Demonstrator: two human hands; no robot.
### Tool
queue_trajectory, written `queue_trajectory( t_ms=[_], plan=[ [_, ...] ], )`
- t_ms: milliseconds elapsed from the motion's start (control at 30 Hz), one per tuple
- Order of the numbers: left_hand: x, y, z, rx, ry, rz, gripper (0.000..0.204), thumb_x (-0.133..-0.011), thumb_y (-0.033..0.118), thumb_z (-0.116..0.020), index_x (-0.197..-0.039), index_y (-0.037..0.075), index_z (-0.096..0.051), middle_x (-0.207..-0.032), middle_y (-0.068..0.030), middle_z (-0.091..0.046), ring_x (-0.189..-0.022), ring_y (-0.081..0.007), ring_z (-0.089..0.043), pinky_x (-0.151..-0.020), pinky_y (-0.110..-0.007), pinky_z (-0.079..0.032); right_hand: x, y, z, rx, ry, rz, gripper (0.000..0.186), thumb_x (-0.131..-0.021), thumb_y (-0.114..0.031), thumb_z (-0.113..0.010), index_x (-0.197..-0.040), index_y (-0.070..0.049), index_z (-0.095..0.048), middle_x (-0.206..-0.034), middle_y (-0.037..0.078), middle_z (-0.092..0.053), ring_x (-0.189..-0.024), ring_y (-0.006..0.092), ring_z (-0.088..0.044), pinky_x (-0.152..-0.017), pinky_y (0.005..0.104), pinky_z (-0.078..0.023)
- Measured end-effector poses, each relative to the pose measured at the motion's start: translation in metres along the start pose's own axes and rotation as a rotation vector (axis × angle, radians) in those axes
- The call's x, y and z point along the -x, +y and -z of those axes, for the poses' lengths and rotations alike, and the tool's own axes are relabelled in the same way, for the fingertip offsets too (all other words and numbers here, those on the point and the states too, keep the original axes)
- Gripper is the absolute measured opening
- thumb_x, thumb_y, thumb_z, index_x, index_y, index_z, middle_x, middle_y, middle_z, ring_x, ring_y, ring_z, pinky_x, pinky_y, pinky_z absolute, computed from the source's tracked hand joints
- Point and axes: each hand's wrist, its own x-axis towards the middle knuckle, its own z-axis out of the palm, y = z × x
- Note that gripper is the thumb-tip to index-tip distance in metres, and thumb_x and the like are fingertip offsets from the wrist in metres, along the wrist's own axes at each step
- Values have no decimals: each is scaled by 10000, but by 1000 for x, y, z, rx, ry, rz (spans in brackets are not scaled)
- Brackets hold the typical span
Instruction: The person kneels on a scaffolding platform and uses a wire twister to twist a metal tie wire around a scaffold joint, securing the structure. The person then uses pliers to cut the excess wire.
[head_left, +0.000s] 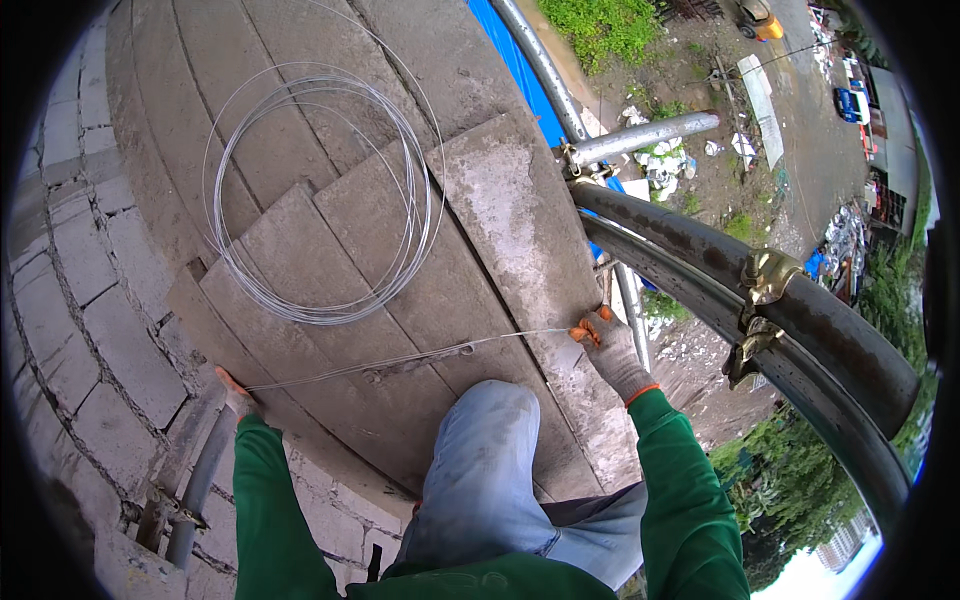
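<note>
A length of thin metal wire [420, 356], doubled along part of its run, stretches across the planks between my hands. My gloved right hand [608, 350], with orange-coated fingers, is closed on its right end by the outer plank edge. At the left edge of the planks, beside the block wall, my left hand [236, 392] pinches the other end; its fingers show only in part. Farther ahead lies a loose coil of the same wire [318, 316], in wide uneven loops. My bent knee [485, 430] is just behind the stretched wire.
Worn, overlapping planks [300, 235] form the platform. A grey block wall [125, 320] runs along the left. Scaffold tubes [690, 240] with a metal clamp [765, 280] stand at the right. Beyond them the ground [720, 190] lies far below, with debris and vehicles.
</note>
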Motion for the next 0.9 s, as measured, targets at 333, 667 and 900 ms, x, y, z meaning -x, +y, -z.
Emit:
queue_trajectory(
  t_ms=[333, 667, 900],
  plan=[
    [-20, 5, 40, 412, -283, -112, 1012, -899, 838, -396, -1606, 121, -302, -1650, -100, -322, -1459, -338, -369, -1189, -504, -312, -13, 11, -11, -146, -19, 19, 157, -884, -131, -757, -933, -28, -648, -922, 142, -574, -849, 323, -608, -735, 414, -498],
    [-39, -15, 15, 157, 2, -63, 965, -943, 805, -351, -1501, 24, -446, -1388, -185, -622, -1229, -379, -603, -1049, -449, -474, -13, 3, 5, 28, -46, 90, 183, -944, -208, -713, -1005, -51, -640, -927, 177, -600, -835, 356, -624, -753, 459, -497],
    [64, 9, -50, -444, 558, -535, 763, -1055, 571, -340, -1497, -47, -396, -1430, -361, -476, -1296, -475, -518, -1052, -560, -439, -13, 19, 5, -120, -101, -40, 168, -966, -155, -672, -1073, -26, -664, -999, 147, -620, -812, 269, -617, -736, 409, -506]
  ],
)
